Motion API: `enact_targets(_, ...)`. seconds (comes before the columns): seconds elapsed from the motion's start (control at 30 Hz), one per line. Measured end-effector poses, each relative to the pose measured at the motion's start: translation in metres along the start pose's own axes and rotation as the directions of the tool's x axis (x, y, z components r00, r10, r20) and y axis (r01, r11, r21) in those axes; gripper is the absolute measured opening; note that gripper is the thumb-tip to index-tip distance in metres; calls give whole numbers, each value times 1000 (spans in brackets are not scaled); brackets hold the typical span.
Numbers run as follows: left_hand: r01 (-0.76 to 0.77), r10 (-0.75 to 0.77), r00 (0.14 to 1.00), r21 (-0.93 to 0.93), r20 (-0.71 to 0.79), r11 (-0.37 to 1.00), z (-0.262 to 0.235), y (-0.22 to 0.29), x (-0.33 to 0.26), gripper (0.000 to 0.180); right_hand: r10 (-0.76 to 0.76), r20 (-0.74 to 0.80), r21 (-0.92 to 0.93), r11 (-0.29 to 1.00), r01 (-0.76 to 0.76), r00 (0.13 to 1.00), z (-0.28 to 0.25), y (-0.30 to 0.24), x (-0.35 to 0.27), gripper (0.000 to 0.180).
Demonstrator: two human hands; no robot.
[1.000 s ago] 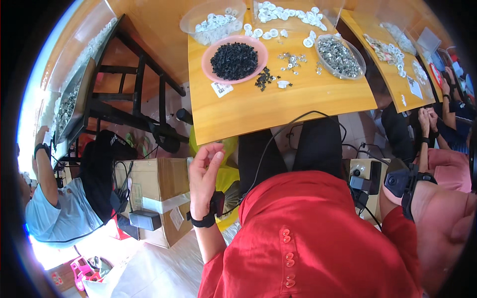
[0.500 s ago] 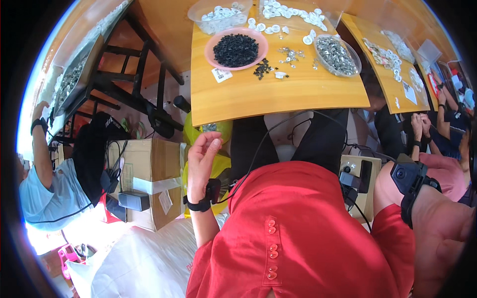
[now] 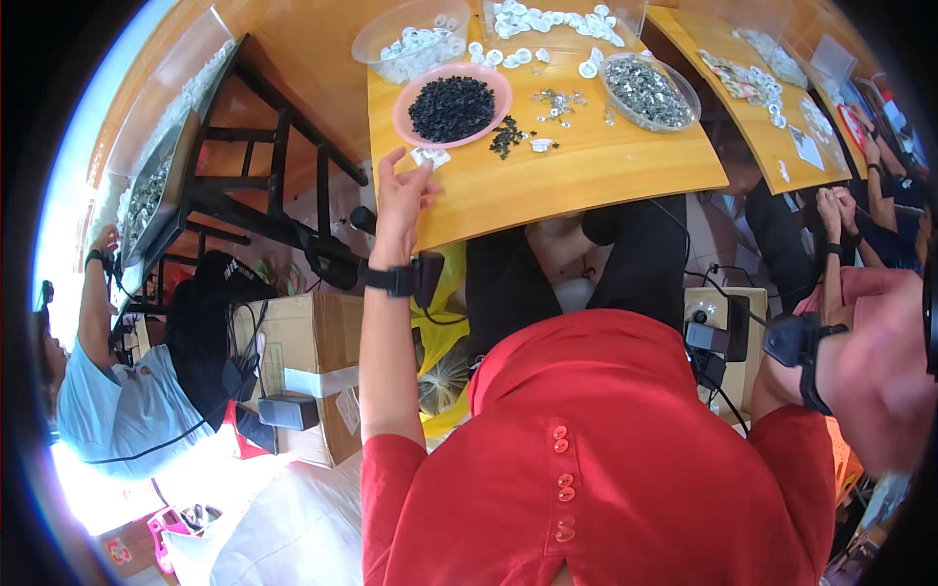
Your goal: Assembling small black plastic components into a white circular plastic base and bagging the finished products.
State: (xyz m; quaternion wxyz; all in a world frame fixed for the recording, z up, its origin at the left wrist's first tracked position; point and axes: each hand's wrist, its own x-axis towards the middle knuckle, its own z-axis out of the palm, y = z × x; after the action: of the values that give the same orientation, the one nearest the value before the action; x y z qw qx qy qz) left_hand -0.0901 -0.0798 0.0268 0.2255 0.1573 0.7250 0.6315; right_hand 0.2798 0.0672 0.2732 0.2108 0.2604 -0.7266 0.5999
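Observation:
My left hand (image 3: 405, 200) is raised at the table's front left corner, fingers apart and holding nothing. Its fingertips are beside a small white printed card (image 3: 430, 157); whether they touch it I cannot tell. Just behind the card is a pink dish (image 3: 402, 125) heaped with small black parts (image 3: 451, 108). Off to the far right, my right hand (image 3: 884, 376) is smeared by motion near the picture's rim, away from the table, and its fingers do not show clearly. A few loose black pieces (image 3: 505, 138) and a white round piece (image 3: 541, 146) lie right of the dish.
Clear tubs hold white round parts (image 3: 415, 41) and small metal parts (image 3: 645, 90) on the wooden table (image 3: 586, 176). More white caps line the back. A cardboard box (image 3: 332, 332) and black stool frame (image 3: 318, 230) stand left. Other people sit at both sides.
My left hand has moved up and forward, from in front of the table to its left corner by the card. My right hand has shifted at the right rim and is now blurred.

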Motion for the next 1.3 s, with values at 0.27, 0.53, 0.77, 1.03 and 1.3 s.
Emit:
enact_targets(0.27, 196, -186, 979, -154, 81, 968, 13, -23, 82, 25, 223, -733, -219, 817, -533, 643, 35, 80, -14, 18)
enact_targets(0.53, 187, -193, 981, -217, -5, 958, 23, -32, 88, 7, 457, -637, -89, 756, -648, 621, 11, 130, -30, 11)
enact_targets(0.77, 163, -160, 987, -192, 30, 968, 33, -12, 98, 3, 624, -528, -11, 673, -739, 576, 0, 160, -31, 12)
enact_targets(1.03, 227, -193, 967, -224, 165, 948, 48, -17, 124, 17, 700, -443, -44, 607, -794, 560, -5, 188, -18, 11)
enact_targets(1.3, -532, 652, 755, 517, -68, 671, 10, 31, 182, 49, 808, -358, -27, 491, -871, 467, -27, 225, -21, 13)
